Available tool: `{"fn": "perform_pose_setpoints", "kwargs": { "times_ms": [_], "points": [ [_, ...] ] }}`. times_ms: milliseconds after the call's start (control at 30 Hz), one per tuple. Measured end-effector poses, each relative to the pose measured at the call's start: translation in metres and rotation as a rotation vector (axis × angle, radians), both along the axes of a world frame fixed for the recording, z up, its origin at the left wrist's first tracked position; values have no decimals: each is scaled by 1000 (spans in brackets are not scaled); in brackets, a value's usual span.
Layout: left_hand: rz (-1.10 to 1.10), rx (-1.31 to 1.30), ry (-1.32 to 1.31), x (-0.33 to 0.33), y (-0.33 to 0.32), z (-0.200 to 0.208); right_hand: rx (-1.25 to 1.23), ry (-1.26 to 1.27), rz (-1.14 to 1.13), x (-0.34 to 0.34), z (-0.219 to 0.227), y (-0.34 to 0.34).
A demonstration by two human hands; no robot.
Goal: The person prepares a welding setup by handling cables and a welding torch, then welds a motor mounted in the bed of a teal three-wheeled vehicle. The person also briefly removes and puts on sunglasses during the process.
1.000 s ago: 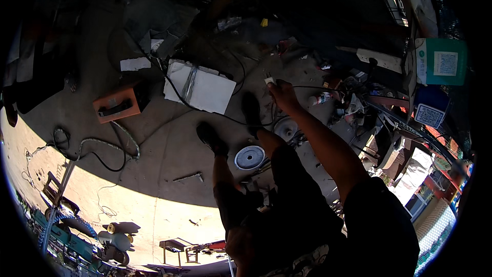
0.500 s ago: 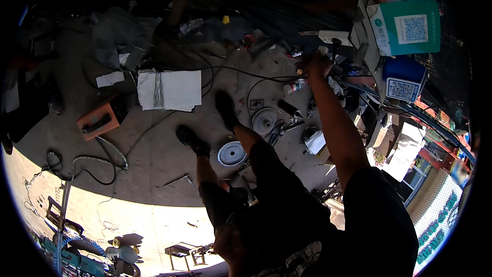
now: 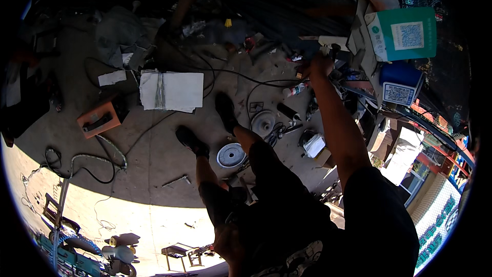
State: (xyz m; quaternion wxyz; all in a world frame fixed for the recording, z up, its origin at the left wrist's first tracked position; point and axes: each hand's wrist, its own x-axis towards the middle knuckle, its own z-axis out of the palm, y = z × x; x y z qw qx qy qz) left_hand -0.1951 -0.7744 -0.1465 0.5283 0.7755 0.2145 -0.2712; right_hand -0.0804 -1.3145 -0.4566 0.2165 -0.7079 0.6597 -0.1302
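My right hand [image 3: 319, 65] is stretched out to the upper right, closed around a small plug right beside a white power strip [image 3: 334, 41] on a cluttered bench. A black cable [image 3: 246, 74] trails from the hand back across the concrete floor. The plug itself is mostly hidden by my fingers. My left hand [image 3: 228, 241] hangs low by my hip in shadow, and its fingers cannot be made out. My black shoes [image 3: 192, 141] stand on the floor below.
A white flat pad [image 3: 171, 90], an orange tool case [image 3: 97, 118], two round metal discs [image 3: 230, 155], a spray can [image 3: 296, 90] and loose cables lie on the floor. A green board [image 3: 405, 33] and a blue container [image 3: 400, 79] stand at right.
My right hand carried the plug from over the floor up and right to the power strip. In the last half second it has barely shifted.
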Motion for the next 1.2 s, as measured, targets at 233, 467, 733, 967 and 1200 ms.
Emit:
{"fn": "perform_pose_setpoints", "kwargs": {
  "times_ms": [233,467,733,967,1200],
  "points": [
    [15,-30,8,0,0,3,3,345,150,-8,-13,-15],
    [40,0,-21,0,-5,2,-50,425,186,6,4,5],
    [-4,-9,-10,15,-4,7,-26,507,259,6,9,-6],
    [-19,75,-24,-9,0,-2,6,825,329,45,39,30],
    [-49,84,-34,-8,6,-5,-168,671,309,-22,-64,-64]
  ]
}}
